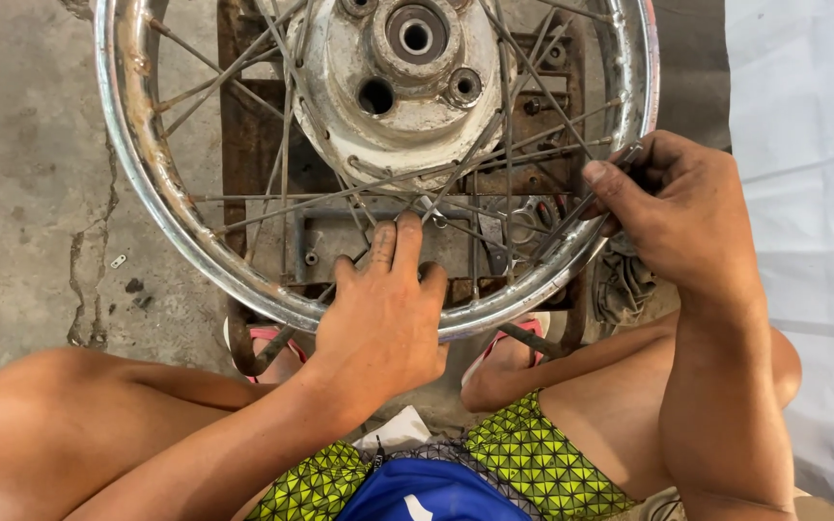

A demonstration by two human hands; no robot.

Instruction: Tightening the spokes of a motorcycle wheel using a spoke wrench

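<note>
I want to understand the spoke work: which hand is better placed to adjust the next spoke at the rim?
Probably the right hand: it grips thin metal spokes at the rusty chrome wheel rim. The left hand rests over the rim.

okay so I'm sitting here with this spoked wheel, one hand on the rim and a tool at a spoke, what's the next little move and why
Probably a small turn of the thin tool in your right hand. Its tip sits where a spoke meets the rusty rim, and your left hand presses over the rim's near edge, steadying the wheel. How tight that spoke is cannot be seen.
</note>
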